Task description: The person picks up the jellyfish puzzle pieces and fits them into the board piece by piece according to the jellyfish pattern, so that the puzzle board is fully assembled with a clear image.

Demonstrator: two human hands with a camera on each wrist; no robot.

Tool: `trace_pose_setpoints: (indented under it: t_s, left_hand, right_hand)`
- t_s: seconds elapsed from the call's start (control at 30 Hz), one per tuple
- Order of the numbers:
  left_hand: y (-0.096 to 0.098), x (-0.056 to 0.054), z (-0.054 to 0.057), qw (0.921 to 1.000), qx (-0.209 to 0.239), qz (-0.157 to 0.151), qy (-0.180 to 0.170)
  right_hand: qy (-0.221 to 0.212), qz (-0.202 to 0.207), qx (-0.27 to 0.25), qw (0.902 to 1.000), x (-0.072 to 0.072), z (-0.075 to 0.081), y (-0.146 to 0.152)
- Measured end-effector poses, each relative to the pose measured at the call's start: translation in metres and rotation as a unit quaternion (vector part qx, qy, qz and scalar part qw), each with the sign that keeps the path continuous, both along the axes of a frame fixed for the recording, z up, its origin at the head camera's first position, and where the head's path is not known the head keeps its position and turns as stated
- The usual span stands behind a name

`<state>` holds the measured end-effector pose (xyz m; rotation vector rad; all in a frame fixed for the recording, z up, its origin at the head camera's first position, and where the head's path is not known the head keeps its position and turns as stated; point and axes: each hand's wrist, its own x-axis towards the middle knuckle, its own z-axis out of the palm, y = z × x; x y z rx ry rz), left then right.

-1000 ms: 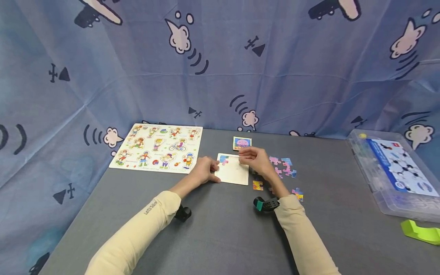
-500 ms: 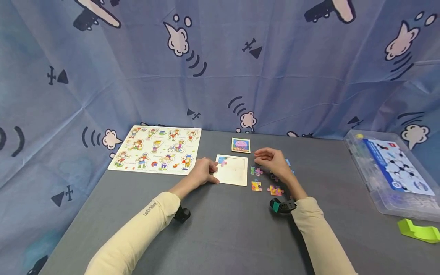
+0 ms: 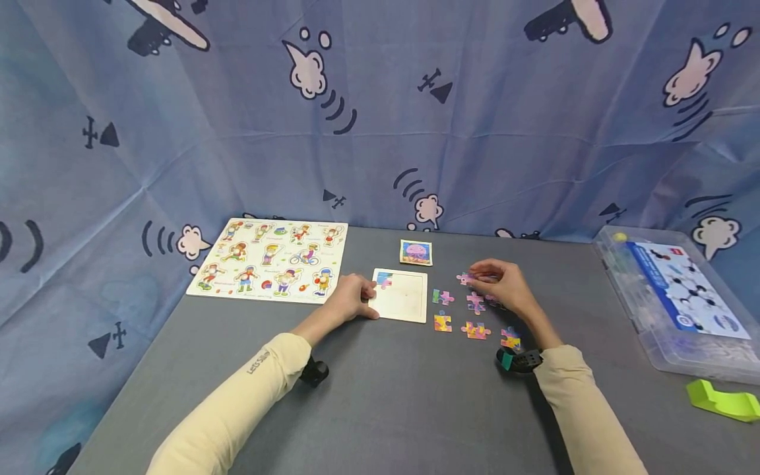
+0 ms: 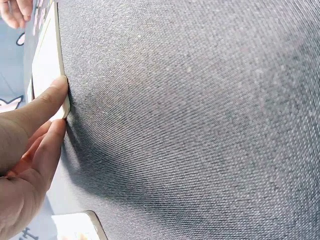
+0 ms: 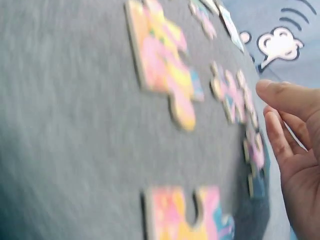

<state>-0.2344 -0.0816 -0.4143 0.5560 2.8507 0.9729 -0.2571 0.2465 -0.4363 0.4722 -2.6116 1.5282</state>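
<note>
My left hand (image 3: 349,297) holds the near-left corner of a pale puzzle tray (image 3: 404,305). In the left wrist view, thumb and forefinger pinch that corner of the tray (image 4: 48,62). A blue-and-pink jigsaw piece (image 3: 384,280) lies in the tray's far-left corner. To the right, my right hand (image 3: 506,287) hovers over loose jigsaw pieces, nearest a pink piece (image 3: 464,279) that its fingers partly cover. Seen from the right wrist, the right hand (image 5: 300,135) has thumb and fingers apart with nothing between them. Yellow-pink pieces (image 3: 475,330) lie in front; others are hidden beneath the hand.
A jellyfish picture tile (image 3: 415,252) lies behind the tray. At left is a large board of sports figures (image 3: 276,260). A clear plastic case (image 3: 647,330) and a lime-green curved object (image 3: 723,400) are at the right. A patterned blue curtain (image 3: 380,132) hangs behind the table.
My right hand has moved from the tray's right edge rightward to the loose pieces, uncovering the nearer ones. My left hand stays at the tray corner.
</note>
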Motion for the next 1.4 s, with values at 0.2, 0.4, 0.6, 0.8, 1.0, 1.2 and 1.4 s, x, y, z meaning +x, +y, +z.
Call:
trace_pose_setpoints:
  t_s: [0.2,0.4,0.6,0.8,1.0,1.2,1.4]
  left_hand:
    - [-0.001,0.0,0.0,0.9999,0.01,-0.002,-0.004]
    - [0.001,-0.001,0.0,0.9998,0.015,-0.009,0.001]
    - [0.002,-0.001,-0.001,0.9999,0.011,-0.008,-0.004]
    - [0.001,0.0,0.0,0.9995,0.021,-0.003,-0.022]
    - [0.0,0.001,0.0,0.9999,0.013,-0.01,-0.002]
    - [0.0,0.001,0.0,0.9999,0.009,-0.008,0.0]
    - [-0.001,0.001,0.0,0.9999,0.014,-0.001,-0.001]
  right_hand:
    - [-0.001,-0.023,0.078,0.9967,-0.001,0.001,0.006]
    - [-0.024,-0.023,0.123,0.9919,-0.002,0.003,0.007]
    - [-0.019,-0.029,0.138,0.9898,-0.004,0.002,0.008]
    - [-0.017,-0.012,0.11,0.9937,-0.006,0.004,0.001]
    - [-0.054,-0.003,0.081,0.9952,-0.005,0.004,-0.004]
    - [-0.071,0.014,0.052,0.996,-0.007,0.001,-0.003]
    - [-0.078,0.023,0.033,0.9962,-0.011,-0.001,-0.004]
